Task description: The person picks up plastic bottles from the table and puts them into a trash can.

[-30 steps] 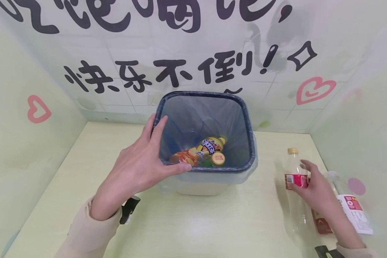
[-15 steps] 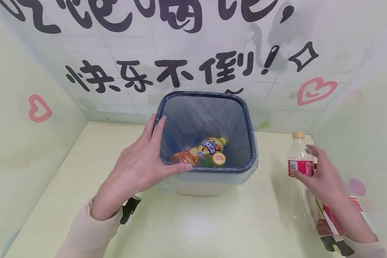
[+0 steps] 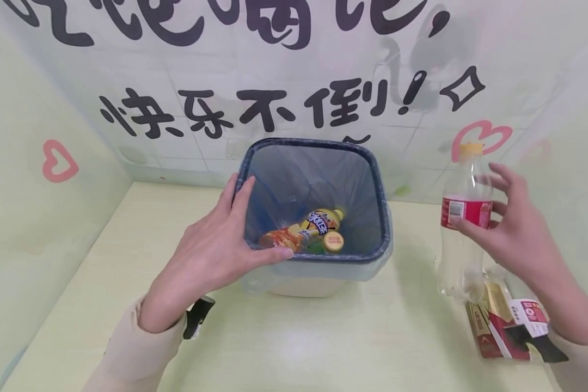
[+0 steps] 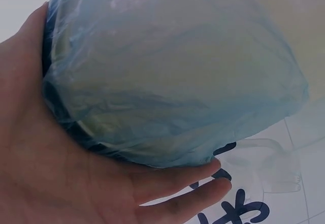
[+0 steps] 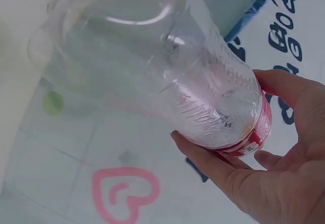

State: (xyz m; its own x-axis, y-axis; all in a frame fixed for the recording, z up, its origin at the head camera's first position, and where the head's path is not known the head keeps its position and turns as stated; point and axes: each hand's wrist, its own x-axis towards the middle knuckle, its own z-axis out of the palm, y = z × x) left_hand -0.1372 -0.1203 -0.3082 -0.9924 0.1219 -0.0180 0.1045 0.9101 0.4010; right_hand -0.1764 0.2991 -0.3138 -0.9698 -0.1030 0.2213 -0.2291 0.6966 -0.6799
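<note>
From my head view I see into the bin (image 3: 385,223), whose inside neither wrist view shows: a yellow-labelled bottle (image 3: 319,221) lies on its side along the bottom, with a round gold cap (image 3: 333,241) beside it and something green (image 3: 316,248) partly hidden near the front wall. The left wrist view gives me instead the outside of the bluish liner (image 4: 177,71), draped over the rim, and two outstretched fingers (image 4: 193,198) along it. My left hand (image 3: 203,245) is spread wide against the bin's rim, thumb across the near edge. My right hand (image 3: 524,234) holds a clear bottle (image 3: 465,212) round its red label, nearly upright, to the right of the bin. Only the right wrist view shows droplets clearly inside its ribbed wall. Below it, a red-and-gold pack (image 3: 492,326) lies on the table (image 3: 274,343).
</note>
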